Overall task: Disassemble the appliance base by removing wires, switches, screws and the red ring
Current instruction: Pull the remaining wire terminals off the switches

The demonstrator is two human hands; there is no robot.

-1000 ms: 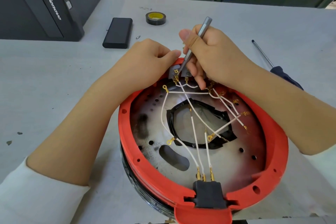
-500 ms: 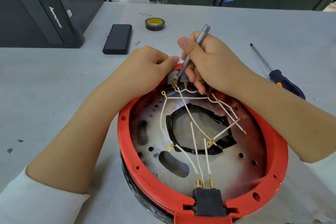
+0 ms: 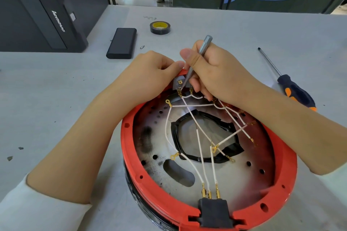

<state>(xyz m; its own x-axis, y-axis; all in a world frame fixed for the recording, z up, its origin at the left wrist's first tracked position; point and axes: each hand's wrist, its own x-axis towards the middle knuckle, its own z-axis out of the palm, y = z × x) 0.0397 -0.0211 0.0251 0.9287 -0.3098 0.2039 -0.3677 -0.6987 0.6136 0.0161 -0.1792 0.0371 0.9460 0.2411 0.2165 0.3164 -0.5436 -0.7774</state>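
**A:** Head cam: right hand (image 3: pixel 216 73) fingers pinch a metal bit (image 3: pixel 197 62), tip on the grey switch (image 3: pixel 178 84) terminals, just below the left hand (image 3: pixel 150 75) fingers curled on the switch at the red ring (image 3: pixel 206 210) far edge. Tips?

**B:** Lever each connector off gently, don't yank the white wires (image 3: pixel 199 148). Only readable writing: "lenovo" on the black case (image 3: pixel 37 15) beyond the fingers.

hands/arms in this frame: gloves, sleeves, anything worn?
No gloves: both the left hand and the right hand are bare, with no rings or watch showing. Forearms are bare too. White long sleeves are pushed up, seen at the lower left and right edge.
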